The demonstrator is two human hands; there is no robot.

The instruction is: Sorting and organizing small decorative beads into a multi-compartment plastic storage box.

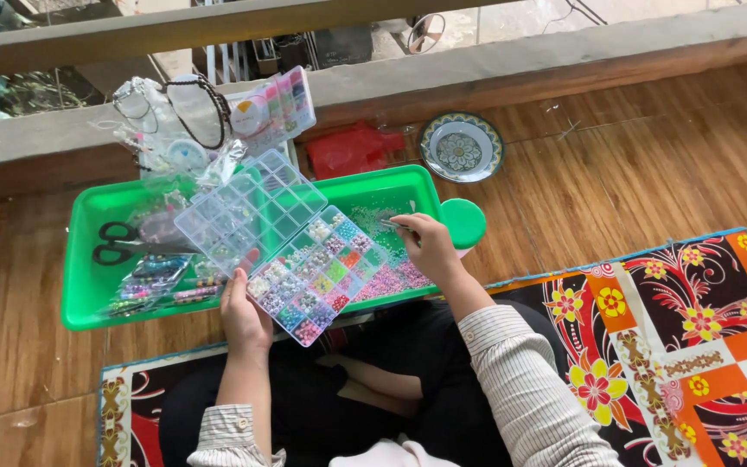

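Left hand (244, 313) gripping open bead box (291, 246) edge over green tray (88, 294), right hand (430, 246) pinching a small tool (391, 225) above beads, scissors (118, 242) in tray.

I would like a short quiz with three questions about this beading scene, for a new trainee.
1. True or false: the left hand holds the clear bead organiser box by its near edge.
2. What does the right hand pinch?
A. scissors
B. a thin metal tool
C. the plate
3. Where do the black scissors lie?

Key:
1. True.
2. B, the thin metal tool.
3. In the green tray, on its left side.
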